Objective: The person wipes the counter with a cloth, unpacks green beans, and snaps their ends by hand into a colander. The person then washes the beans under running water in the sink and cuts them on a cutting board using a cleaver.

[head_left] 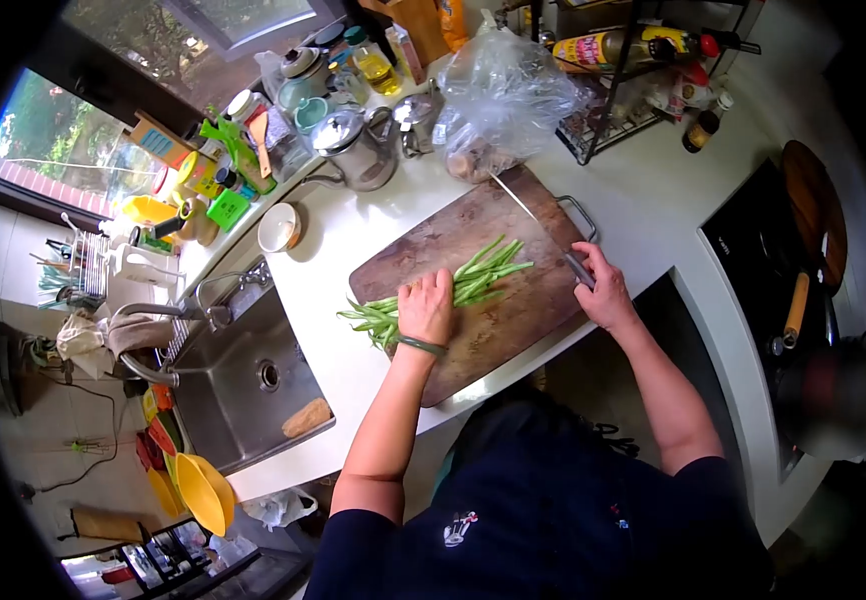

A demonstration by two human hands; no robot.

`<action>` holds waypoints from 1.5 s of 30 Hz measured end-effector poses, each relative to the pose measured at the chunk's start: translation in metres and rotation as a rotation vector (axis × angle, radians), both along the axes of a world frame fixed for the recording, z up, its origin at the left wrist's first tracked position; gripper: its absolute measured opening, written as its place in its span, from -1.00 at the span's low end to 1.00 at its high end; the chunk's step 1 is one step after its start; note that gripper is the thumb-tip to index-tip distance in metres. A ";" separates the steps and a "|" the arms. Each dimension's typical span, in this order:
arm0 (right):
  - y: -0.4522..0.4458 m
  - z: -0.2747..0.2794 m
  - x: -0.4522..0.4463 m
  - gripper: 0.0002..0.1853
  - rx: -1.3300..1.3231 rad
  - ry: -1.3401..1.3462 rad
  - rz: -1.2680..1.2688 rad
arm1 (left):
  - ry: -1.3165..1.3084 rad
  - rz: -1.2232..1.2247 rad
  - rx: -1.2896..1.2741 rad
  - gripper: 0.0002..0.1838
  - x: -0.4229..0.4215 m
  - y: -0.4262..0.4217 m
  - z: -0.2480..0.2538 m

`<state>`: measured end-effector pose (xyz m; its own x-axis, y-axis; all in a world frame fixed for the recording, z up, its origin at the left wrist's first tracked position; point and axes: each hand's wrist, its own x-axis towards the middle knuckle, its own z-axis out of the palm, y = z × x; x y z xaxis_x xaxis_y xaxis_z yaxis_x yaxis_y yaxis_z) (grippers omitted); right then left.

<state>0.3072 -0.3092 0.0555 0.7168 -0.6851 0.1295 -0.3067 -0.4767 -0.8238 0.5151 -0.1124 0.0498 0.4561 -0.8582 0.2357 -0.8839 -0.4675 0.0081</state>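
Observation:
A bundle of long green beans (488, 272) lies across a worn wooden cutting board (473, 350) with a metal handle at its right end. My left hand (426, 308) is closed over the middle of the bundle, and bean ends stick out on both sides of it. In my right hand (603, 288) is the dark handle of a kitchen knife (525, 200). Its blade points up and left over the board's right part, apart from the beans. A green bangle (421, 346) circles my left wrist.
Left of the board is a steel sink (253, 400) with a brown loofah-like piece (307, 418). A small bowl (280, 228), a metal kettle (353, 150) and a clear plastic bag (513, 90) stand behind. At right are a black rack (603, 130) and a cooktop (753, 260).

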 end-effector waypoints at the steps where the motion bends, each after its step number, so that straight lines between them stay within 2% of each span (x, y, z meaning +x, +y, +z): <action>1: -0.001 0.001 -0.004 -0.48 -0.034 -0.033 0.011 | -0.001 0.025 0.041 -0.74 0.000 -0.004 -0.006; 2: -0.001 0.004 -0.008 -0.48 -0.043 -0.027 0.011 | -0.001 0.056 0.080 -0.68 0.000 -0.006 -0.012; 3: 0.001 0.011 -0.011 -0.48 0.063 -0.065 -0.004 | 0.006 0.062 0.071 -0.68 -0.002 -0.008 -0.007; 4: 0.003 0.018 -0.012 -0.47 0.173 -0.103 -0.016 | 0.080 0.072 0.138 -0.53 -0.004 -0.008 -0.001; 5: 0.005 0.026 -0.012 -0.45 0.135 -0.183 0.018 | 0.154 0.082 0.209 -0.37 -0.005 -0.007 0.004; 6: 0.005 0.034 -0.012 -0.45 0.136 -0.178 0.025 | 0.159 0.089 0.209 -0.37 -0.005 -0.006 0.004; 8: 0.006 0.047 -0.013 -0.41 0.319 -0.176 0.026 | 0.164 0.064 0.145 -0.01 -0.008 -0.006 0.003; 9: 0.001 0.047 -0.015 -0.50 0.372 -0.094 0.072 | 0.265 0.093 0.269 0.16 -0.010 -0.009 0.015; 10: 0.001 0.045 -0.014 -0.50 0.377 -0.089 0.071 | 0.271 0.093 0.273 0.16 -0.011 -0.009 0.016; 12: 0.001 0.043 -0.012 -0.66 0.560 -0.070 0.065 | 0.213 0.047 0.239 0.27 -0.012 -0.010 0.018; 13: 0.005 0.045 -0.011 -0.77 0.556 -0.059 0.056 | 0.284 0.059 0.313 0.33 -0.013 -0.014 0.025; 16: 0.012 0.035 -0.008 -0.80 0.539 -0.169 0.026 | 0.234 -0.033 0.218 0.35 -0.012 -0.023 0.011; 20: 0.013 0.036 -0.006 -0.84 0.577 -0.118 -0.045 | 0.206 -0.109 0.180 0.27 -0.014 -0.036 -0.015; 21: 0.013 0.035 -0.008 -0.85 0.573 -0.087 -0.046 | 0.265 -0.107 0.202 0.07 -0.015 -0.037 -0.005; 22: 0.014 0.034 -0.009 -0.85 0.571 -0.053 -0.045 | 0.272 -0.106 0.201 0.07 -0.014 -0.036 -0.003; 24: 0.017 0.029 -0.010 -0.86 0.557 -0.014 -0.056 | 0.279 -0.128 0.157 -0.24 -0.013 -0.035 -0.004; 27: 0.022 0.023 -0.007 -0.86 0.544 0.039 -0.068 | 0.207 -0.137 0.072 -0.35 -0.013 -0.035 -0.019; 30: 0.028 0.023 0.001 -0.81 0.541 0.079 -0.068 | 0.080 -0.138 0.068 -0.39 -0.019 -0.033 -0.023; 33: 0.029 0.019 0.004 -0.83 0.425 0.181 -0.042 | -0.005 -0.128 0.092 -0.38 -0.022 -0.034 -0.022; 37: 0.022 0.003 0.002 -0.80 0.328 0.274 -0.060 | -0.024 -0.123 0.098 -0.38 -0.025 -0.034 -0.023; 39: 0.017 -0.009 -0.001 -0.79 0.196 0.265 -0.035 | -0.034 -0.129 0.115 -0.39 -0.025 -0.034 -0.022; 43: 0.007 -0.016 -0.005 -0.88 0.215 0.239 0.038 | 0.002 -0.132 0.102 -0.36 -0.023 -0.035 -0.026; 45: 0.005 -0.016 -0.004 -0.88 0.322 0.232 0.056 | 0.039 -0.132 0.031 -0.41 -0.024 -0.036 -0.030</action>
<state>0.3029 -0.3044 0.0396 0.7391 -0.6233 -0.2555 -0.4833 -0.2265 -0.8456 0.4916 -0.1484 0.0202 0.3467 -0.9181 0.1922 -0.9372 -0.3475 0.0307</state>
